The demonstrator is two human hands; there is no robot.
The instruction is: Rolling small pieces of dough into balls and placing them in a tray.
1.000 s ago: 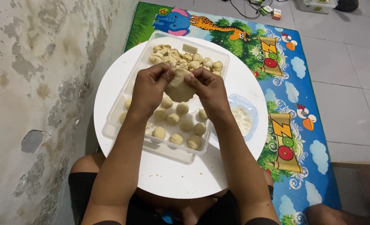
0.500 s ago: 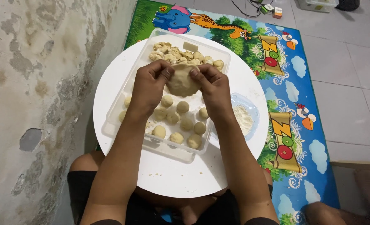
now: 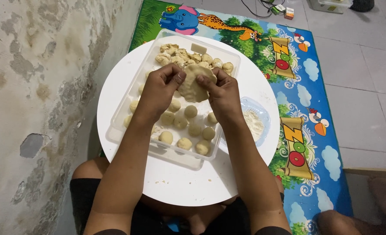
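**Dough disc pinched over a tray of dough balls**

Grey tiled floor and a stained wall frame a colourful animal play mat (image 3: 288, 87). On it stands a round white table (image 3: 175, 187) bearing a clear plastic tray (image 3: 128, 126) of dough balls (image 3: 191, 112), with a small flour bowl (image 3: 256, 117) just right. Above the tray's far half, the left hand (image 3: 160, 89) and right hand (image 3: 223, 95) grasp a flattened dough disc (image 3: 193, 82) between fingertips.

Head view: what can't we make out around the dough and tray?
- Underside of the flat dough piece: faces away, with the left hand and right hand covering its edges.
- Dough balls under the hands and forearms: count unclear.
- Contents of the clear bowl: white, partly behind the right forearm; kind unclear.
- Small boxes at the top edge: too small.
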